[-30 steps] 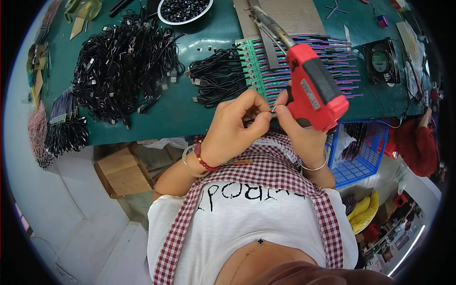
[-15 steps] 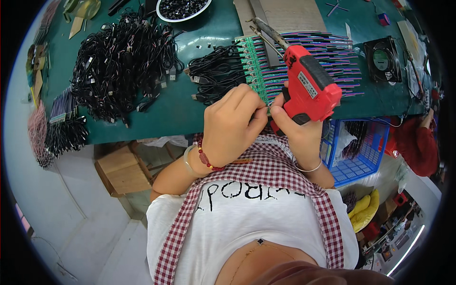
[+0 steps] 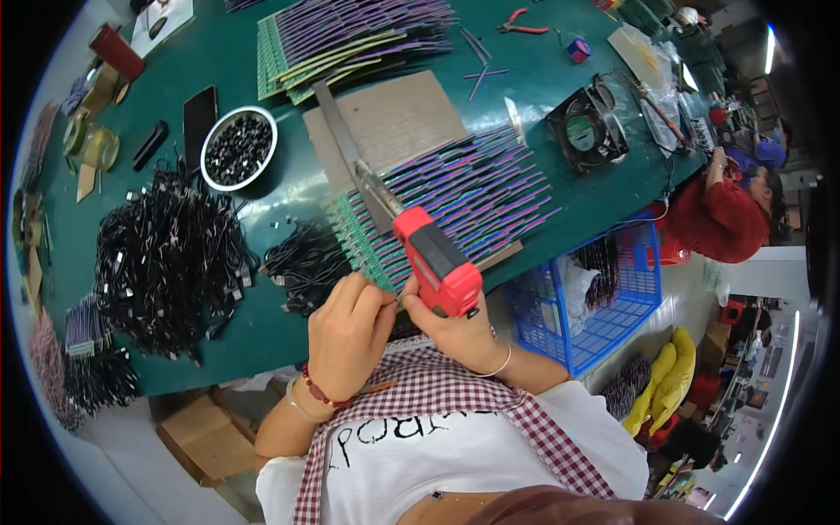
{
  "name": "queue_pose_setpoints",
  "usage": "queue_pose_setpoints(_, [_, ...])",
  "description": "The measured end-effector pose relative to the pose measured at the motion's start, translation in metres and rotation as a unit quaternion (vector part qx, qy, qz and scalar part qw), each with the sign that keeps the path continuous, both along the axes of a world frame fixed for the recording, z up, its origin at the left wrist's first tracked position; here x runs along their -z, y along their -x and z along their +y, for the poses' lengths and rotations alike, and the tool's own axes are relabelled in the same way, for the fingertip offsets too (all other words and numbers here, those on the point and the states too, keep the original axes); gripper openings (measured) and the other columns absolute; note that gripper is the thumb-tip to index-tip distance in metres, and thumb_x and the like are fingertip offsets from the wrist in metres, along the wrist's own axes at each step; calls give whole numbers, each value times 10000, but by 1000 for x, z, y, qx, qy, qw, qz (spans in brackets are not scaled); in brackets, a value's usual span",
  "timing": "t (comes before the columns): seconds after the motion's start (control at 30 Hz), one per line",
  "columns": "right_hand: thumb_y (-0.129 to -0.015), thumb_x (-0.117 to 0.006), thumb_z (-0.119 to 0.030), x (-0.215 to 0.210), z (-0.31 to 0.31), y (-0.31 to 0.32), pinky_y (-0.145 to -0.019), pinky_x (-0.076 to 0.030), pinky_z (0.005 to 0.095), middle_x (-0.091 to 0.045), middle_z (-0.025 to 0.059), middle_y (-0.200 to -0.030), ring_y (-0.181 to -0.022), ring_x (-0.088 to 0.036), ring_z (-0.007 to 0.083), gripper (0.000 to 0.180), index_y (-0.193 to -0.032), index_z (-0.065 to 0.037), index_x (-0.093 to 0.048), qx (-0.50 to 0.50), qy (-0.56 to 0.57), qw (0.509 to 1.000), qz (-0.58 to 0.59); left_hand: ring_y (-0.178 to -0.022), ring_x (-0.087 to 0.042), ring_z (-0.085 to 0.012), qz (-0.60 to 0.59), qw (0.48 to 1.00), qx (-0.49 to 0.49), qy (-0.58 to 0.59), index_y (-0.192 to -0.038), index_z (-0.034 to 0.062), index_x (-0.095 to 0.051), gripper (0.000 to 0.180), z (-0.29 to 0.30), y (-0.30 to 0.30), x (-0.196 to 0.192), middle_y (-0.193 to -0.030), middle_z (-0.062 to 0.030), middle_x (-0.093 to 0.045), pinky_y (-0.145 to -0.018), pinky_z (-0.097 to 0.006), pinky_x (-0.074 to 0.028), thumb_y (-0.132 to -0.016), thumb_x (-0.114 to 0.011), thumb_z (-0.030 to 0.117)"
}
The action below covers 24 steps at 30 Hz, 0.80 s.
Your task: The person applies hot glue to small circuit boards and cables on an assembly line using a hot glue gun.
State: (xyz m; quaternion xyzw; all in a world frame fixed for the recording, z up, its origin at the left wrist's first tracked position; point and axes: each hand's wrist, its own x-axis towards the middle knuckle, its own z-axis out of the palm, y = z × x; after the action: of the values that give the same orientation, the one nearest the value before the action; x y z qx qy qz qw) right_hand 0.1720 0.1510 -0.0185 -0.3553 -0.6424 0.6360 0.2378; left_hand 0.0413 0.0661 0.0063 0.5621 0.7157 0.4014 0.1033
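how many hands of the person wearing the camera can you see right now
2: the left hand is at the near table edge, fingers pinched by the green strips; the right hand grips the red tool beside it.

The light over my bench is bright and even, coming from above, so the green table top (image 3: 262, 341) shows a soft pale sheen near the white bowl (image 3: 238, 149) and only faint shadows beside the black cable heap (image 3: 166, 254). My left hand (image 3: 350, 337) and right hand (image 3: 459, 328) are evenly lit and fairly sharp. Straight table edges bow strongly toward the rim, where the view darkens to a black ring. A strip light (image 3: 770, 48) glares at the upper right; far objects there look small and soft.
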Motion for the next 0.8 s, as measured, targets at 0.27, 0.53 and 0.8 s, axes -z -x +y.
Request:
queue_pose_setpoints(0.27, [-795, -657, -28, 12, 12, -16, -745, -460, 246, -612, 41, -882, -813, -576, 98, 276, -1062, -15, -584, 153, 448, 868, 150, -673, -555, -298, 70, 997, -14, 36, -754, 30, -522, 132, 10, 12, -7, -745, -107, -501, -554, -373, -435, -701, -634, -15])
queue_pose_setpoints(0.53, [-893, -583, -176, 2, 32, -60, -539, -401, 255, -546, 67, -705, -601, -511, 133, 402, -1213, 29, -453, 5, 11, 997, 73, -708, -561, -234, 20, 996, -28, 78, -770, 65, -595, 94, 14, 34, 25, -760, -53, -535, -579, -333, -450, -721, -675, 49])
queue_pose_setpoints(0.8, [-895, -584, -193, 32, 11, -122, -521, -369, 246, -479, 39, -634, -543, -436, 109, 403, -1211, 26, -464, -63, -23, 998, -15, -693, -553, -226, 57, 994, -38, 83, -758, 67, -563, 92, 14, 33, 28, -739, -53, -508, -572, -335, -456, -733, -652, 71])
